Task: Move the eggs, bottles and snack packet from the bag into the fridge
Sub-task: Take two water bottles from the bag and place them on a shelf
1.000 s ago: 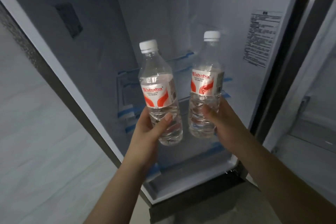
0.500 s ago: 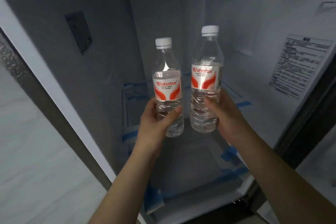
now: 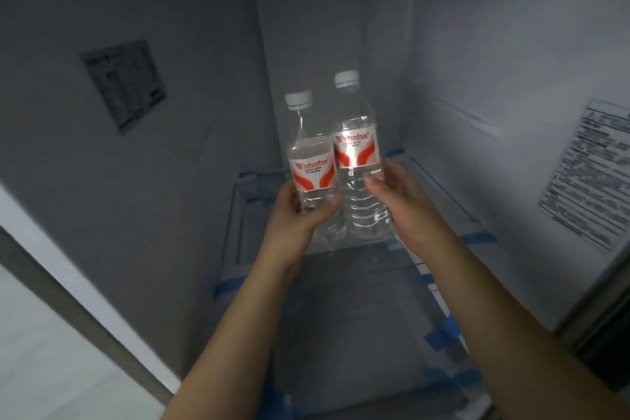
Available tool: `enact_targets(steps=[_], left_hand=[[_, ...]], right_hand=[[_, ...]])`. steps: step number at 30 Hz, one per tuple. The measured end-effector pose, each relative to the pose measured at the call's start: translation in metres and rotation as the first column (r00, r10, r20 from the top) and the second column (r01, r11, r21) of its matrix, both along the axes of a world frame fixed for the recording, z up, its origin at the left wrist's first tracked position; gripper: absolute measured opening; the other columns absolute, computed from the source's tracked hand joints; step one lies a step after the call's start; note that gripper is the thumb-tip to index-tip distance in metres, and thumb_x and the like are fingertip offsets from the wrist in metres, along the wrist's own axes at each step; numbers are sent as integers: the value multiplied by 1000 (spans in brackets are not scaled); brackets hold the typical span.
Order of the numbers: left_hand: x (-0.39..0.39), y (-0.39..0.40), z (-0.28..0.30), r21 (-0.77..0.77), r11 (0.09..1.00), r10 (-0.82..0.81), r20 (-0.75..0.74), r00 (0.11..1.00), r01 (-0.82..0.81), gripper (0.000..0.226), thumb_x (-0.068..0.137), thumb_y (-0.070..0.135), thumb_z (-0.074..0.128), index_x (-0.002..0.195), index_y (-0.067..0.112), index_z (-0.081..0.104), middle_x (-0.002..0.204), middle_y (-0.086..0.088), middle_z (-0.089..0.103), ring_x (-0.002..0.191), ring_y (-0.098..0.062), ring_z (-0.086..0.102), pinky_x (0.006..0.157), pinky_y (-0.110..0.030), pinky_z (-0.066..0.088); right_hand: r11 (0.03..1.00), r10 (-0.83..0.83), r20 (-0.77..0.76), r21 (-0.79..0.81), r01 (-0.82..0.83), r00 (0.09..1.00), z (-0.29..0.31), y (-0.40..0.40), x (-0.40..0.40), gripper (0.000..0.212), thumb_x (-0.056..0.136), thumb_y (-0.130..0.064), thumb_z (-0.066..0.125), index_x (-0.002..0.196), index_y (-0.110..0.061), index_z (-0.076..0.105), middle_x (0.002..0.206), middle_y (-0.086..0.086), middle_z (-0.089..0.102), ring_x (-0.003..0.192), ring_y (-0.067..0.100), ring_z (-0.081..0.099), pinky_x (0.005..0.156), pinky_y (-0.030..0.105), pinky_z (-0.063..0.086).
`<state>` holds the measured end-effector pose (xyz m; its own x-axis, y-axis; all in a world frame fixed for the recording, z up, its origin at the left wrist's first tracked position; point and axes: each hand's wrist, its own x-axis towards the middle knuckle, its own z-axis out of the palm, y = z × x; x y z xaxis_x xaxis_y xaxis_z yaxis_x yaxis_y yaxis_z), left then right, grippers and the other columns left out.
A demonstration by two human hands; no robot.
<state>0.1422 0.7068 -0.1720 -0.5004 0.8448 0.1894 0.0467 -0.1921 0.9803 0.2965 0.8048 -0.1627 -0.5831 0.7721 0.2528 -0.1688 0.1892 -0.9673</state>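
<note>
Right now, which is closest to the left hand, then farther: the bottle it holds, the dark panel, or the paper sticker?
1. Left bottle, in the left hand.
2. Dark panel, on the left wall.
3. Sticker, far on the right wall.

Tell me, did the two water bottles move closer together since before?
Yes. The left bottle and right bottle now touch, and both sit deeper in, nearer the fridge's back wall.

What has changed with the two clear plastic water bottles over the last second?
Both hands carried them deeper into the fridge and closer together. The left clear plastic water bottle and the right clear plastic water bottle now nearly touch, low over the glass shelf. Unchanged: left hand and right hand grip them upright, white caps on.
</note>
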Motion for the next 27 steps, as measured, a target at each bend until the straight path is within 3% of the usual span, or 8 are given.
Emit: enact_targets(steps=[4,7,11,15,19,22,25,27], left_hand=[[-12,24,-3,-3,1000,26,26,999,-26,62,69,30,86,123,15,60,117,-3,71,109,-23,67,98,-50,50],[-22,42,-5,-26,995,93,53,994,-91,60,67,25,88,119,14,62,112,-4,73,102,-21,70,95,-48,53],[-35,64,-5,-72,992,102,37,994,-99,54,73,14,84,121,15,60,112,-3,72,104,-21,69,96,-45,53],[-40,78,-3,-97,991,92,-8,996,-92,54,74,11,83,123,14,59,111,-1,71,103,-18,68,87,-33,54],[-41,82,-5,-99,990,99,-35,994,-102,45,76,11,81,115,19,61,104,6,70,95,-9,67,70,-17,52],[-42,86,-4,-107,989,98,-39,994,-101,51,76,13,82,122,17,59,108,6,69,98,-8,66,70,-19,49],[-40,88,-4,-122,987,100,-72,992,-109,52,78,17,81,124,21,57,109,10,67,95,-2,63,69,-17,47],[-40,91,-7,-126,984,107,-135,985,-124,47,80,20,80,120,25,56,107,13,66,91,5,59,66,-12,45]], right_hand=[[1000,10,-17,-29,-10,1000,-4,25,-14,55,87,-36,69,138,-26,49,131,-5,62,117,10,61,96,35,51],[999,10,5,-34,-10,1000,-6,48,-26,63,84,-34,74,139,-18,47,132,0,62,120,14,60,101,37,49],[999,25,44,-29,-24,999,-8,70,-37,54,90,-21,67,139,-11,47,131,1,62,114,7,62,91,21,52],[998,56,125,-27,-53,991,-14,84,-35,50,90,-22,66,137,-13,50,129,-2,64,115,7,62,91,21,50],[998,63,192,2,-65,979,-14,86,-30,45,92,-14,63,136,-11,50,123,-7,64,102,-9,62,75,6,47],[998,48,222,30,-56,974,-15,87,-28,42,94,-10,60,135,-10,49,115,-15,62,92,-18,61,69,1,44],[992,30,313,108,-67,949,-12,89,-29,49,92,-20,63,138,-19,46,119,-21,58,95,-19,57,73,3,43],[982,-52,387,190,-24,921,-11,94,-30,56,88,-35,67,139,-28,45,126,-19,57,107,-6,54,89,18,42]])
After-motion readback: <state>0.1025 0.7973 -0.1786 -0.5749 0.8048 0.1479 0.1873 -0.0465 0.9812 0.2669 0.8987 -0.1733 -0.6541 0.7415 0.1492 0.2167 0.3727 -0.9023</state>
